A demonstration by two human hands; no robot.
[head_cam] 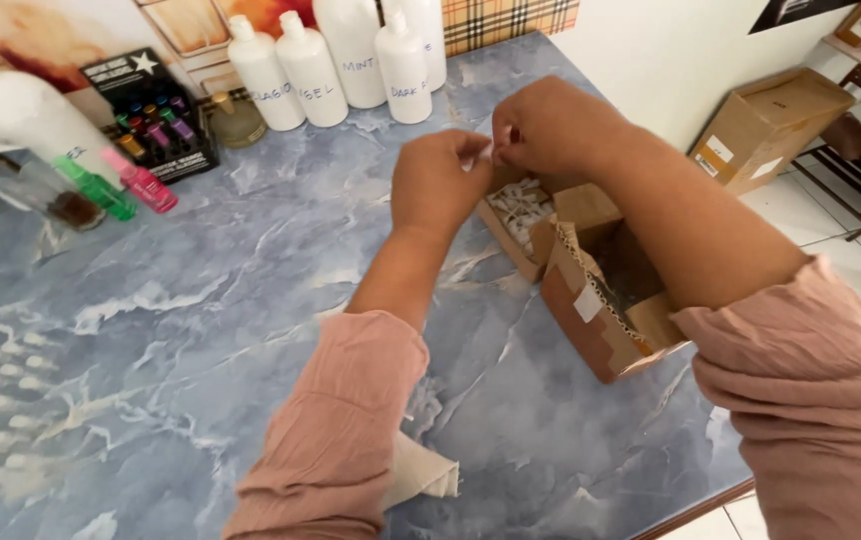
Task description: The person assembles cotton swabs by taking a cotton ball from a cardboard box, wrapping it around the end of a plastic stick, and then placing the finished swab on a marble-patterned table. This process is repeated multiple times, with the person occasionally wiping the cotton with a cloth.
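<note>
— Marbled blue tabletop (201,300), white bottles (351,60) along upper edge, coloured vials (156,125) upper left. Hands?

— Left hand (441,185) and right hand (551,125) meeting upper centre, both pinched on one small white piece (491,152), held just above open cardboard box (601,290) of similar pieces.

— Advice for handling?

— Keep fingertips close, pull evenly, stay over box; larger carton (771,125) on floor at right, well apart.

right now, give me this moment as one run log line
left hand: pinching small white piece | right hand: pinching same piece | below: open cardboard box, small box of white pieces | surface: marble-look table
</note>
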